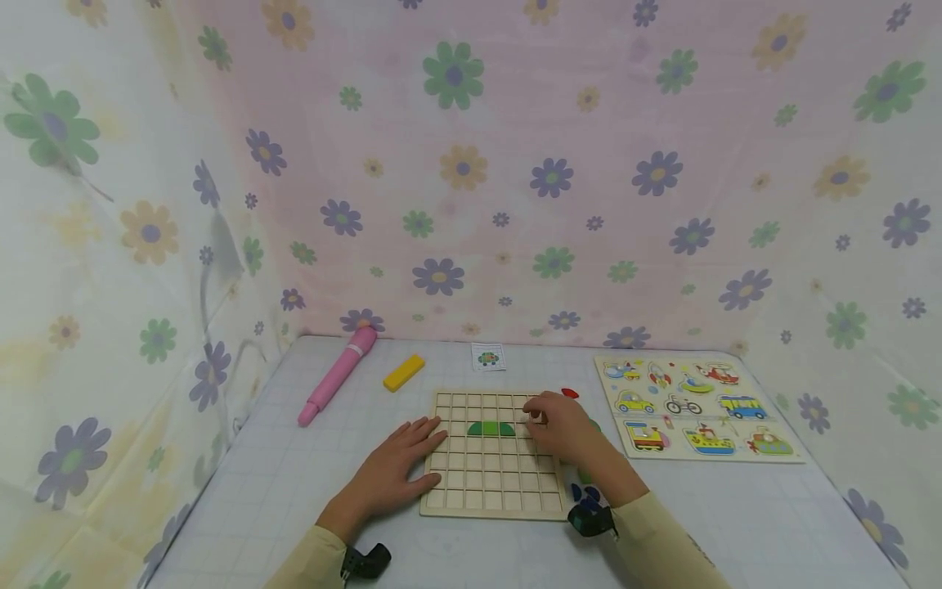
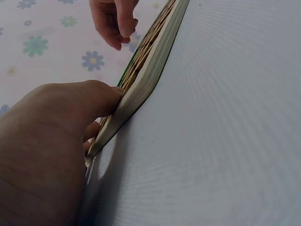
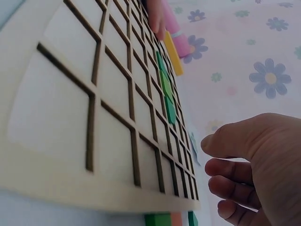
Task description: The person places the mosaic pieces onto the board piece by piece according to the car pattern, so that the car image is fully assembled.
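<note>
A wooden grid board (image 1: 500, 515) lies on the table before me. In its upper middle sit a light green square (image 1: 491, 429) and two dark green rounded pieces, the left (image 1: 475, 429) and right (image 1: 508, 429) ones flanking it. My left hand (image 1: 390, 470) rests on the board's left edge, fingers fairly straight and thumb (image 2: 106, 98) touching the rim. Above the right side of the grid hovers my right hand (image 1: 570, 429), fingers loosely bent. In the right wrist view I see nothing between its thumb (image 3: 230, 139) and fingers; the index finger is hidden there.
Right of the grid lie a red piece (image 1: 570, 393) and dark blue pieces (image 1: 591, 496), partly behind my right arm. Farther right is a vehicle picture puzzle (image 1: 724, 456). A small picture card (image 1: 489, 357), yellow block (image 1: 404, 373) and pink stick (image 1: 337, 379) lie toward the back.
</note>
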Demonstrator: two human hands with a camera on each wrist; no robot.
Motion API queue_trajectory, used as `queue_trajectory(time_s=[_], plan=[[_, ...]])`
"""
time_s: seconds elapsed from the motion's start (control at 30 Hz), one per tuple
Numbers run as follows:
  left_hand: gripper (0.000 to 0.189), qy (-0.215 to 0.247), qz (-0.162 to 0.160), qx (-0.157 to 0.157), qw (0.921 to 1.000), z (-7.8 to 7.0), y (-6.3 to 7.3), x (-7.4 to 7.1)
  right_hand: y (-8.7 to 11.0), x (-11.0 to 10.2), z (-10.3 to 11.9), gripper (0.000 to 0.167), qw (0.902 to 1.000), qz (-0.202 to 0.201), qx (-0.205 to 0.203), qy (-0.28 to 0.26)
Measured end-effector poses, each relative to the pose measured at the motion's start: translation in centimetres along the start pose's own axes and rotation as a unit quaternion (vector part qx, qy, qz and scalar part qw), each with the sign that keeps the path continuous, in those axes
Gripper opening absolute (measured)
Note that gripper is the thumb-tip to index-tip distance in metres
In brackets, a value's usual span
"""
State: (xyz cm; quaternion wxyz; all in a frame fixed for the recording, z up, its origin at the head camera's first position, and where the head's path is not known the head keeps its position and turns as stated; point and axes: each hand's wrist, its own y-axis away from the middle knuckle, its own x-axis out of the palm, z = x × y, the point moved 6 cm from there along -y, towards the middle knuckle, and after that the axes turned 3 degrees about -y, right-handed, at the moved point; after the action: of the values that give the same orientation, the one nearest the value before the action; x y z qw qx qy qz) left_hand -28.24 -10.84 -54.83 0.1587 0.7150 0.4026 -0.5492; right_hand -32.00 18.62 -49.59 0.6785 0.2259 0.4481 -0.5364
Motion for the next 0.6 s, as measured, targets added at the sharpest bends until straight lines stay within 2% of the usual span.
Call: queue_trajectory(time_s=[0.23,0.6], plan=[[0.07,-0.002,0.005,-0.003,1.0,-0.2,-0.1,-0.1,1.0,-2.2,-2.3,0.022,0.9997,-0.022,-0.013,0.0],[0.068,-0.009,-0.006,0.007,0.9999,-0.1,-0.1,0.0,2.3,-4.6,-5.9,0.026,0.9969,-0.027,0.074,-0.004]])
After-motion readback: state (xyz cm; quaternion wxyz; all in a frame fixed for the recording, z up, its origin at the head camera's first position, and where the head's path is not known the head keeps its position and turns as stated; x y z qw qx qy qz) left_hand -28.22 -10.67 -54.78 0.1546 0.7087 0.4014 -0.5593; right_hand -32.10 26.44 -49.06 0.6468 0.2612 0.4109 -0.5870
